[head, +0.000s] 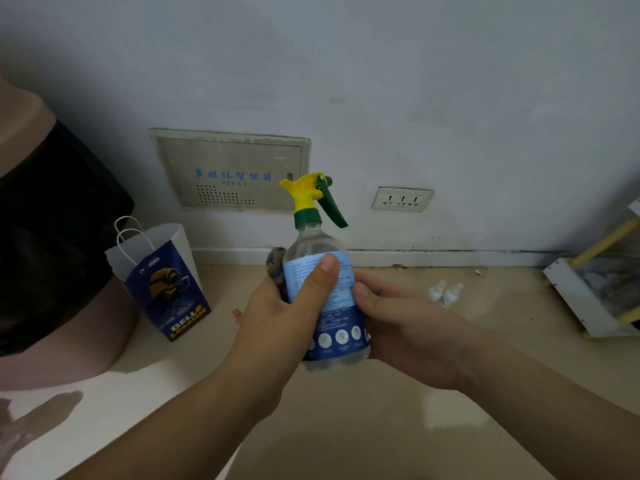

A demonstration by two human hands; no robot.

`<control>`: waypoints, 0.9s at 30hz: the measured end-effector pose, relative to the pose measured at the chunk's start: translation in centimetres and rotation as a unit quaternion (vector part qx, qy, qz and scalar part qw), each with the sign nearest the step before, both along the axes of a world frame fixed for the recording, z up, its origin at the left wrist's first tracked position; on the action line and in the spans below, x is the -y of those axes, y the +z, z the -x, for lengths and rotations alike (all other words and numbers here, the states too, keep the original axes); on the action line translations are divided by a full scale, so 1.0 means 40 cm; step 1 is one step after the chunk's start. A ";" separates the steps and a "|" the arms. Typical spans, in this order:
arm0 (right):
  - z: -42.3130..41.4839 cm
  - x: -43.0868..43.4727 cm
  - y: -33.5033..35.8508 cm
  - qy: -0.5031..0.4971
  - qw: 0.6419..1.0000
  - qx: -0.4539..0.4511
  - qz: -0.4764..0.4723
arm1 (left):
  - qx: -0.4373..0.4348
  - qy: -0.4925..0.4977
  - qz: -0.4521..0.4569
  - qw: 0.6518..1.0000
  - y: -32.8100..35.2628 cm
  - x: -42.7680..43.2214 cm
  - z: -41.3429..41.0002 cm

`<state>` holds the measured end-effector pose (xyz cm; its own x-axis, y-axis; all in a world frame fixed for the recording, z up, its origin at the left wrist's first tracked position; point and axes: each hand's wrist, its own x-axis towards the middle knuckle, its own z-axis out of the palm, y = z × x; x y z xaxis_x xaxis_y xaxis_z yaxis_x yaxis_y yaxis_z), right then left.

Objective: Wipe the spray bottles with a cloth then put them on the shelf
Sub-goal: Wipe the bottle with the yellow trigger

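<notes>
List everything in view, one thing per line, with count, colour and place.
spray bottle: one, clear with a blue label and a yellow and green trigger head, upright, held in both hands
cloth: one, grey, behind the bottle in the left hand
paper bag: one, white and blue with yellow print, standing on the floor at the left
wall panel: one, beige with blue lettering, in the wall behind the bottle
socket plate: one, off-white, right of the panel
small bottles: two, white, on the floor at the right
shelf: one, white with yellow rails, right edge
left hand: grips bottle and cloth, thumb across the label
right hand: holds the bottle's lower part
</notes>
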<state>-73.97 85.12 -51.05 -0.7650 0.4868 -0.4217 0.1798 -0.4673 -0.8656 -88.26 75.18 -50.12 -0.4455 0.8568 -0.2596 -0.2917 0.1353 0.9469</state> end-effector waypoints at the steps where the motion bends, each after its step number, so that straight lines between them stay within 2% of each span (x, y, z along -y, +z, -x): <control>1: 0.001 0.001 -0.001 -0.005 1.000 -0.005 0.002 | -0.022 0.011 0.003 1.000 0.002 0.000 0.002; 6: 0.004 -0.002 -0.014 -0.054 0.998 -0.009 0.035 | -0.145 0.063 -0.007 0.987 -0.016 0.000 0.005; 8: 0.010 0.000 -0.018 -0.046 0.998 -0.011 0.048 | -0.162 0.066 -0.023 0.984 -0.033 -0.001 0.000; 11: 0.009 -0.011 -0.024 -0.060 0.996 -0.019 0.060 | -0.220 0.005 -0.069 0.973 -0.058 0.034 -0.046; 14: -0.001 -0.026 -0.026 -0.073 0.996 -0.003 0.054 | -0.348 -0.047 -0.090 0.932 -0.086 0.067 -0.093; 16: -0.003 -0.032 -0.035 -0.082 0.996 0.013 0.041 | -0.333 -0.067 -0.085 0.937 -0.091 0.048 -0.074; 19: 0.006 -0.026 -0.042 -0.097 0.995 0.031 0.001 | -0.140 -0.088 -0.041 0.985 -0.052 -0.006 -0.015; 20: 0.010 -0.022 -0.042 -0.091 0.995 0.032 -0.011 | -0.120 -0.072 -0.037 0.990 -0.048 -0.014 -0.008; 21: 0.012 -0.018 -0.043 -0.086 0.996 0.031 -0.017 | -0.146 -0.060 -0.041 0.987 -0.047 -0.013 -0.017; 24: 0.009 -0.017 -0.043 -0.082 0.996 0.030 -0.035 | -0.306 -0.065 -0.033 0.949 -0.054 0.024 -0.084; 25: 0.006 -0.017 -0.045 -0.084 0.995 0.031 -0.036 | -0.315 -0.075 -0.025 0.946 -0.061 0.032 -0.096; 27: 0.005 -0.016 -0.047 -0.091 0.995 0.031 -0.021 | -0.277 -0.083 -0.030 0.957 -0.074 0.015 -0.072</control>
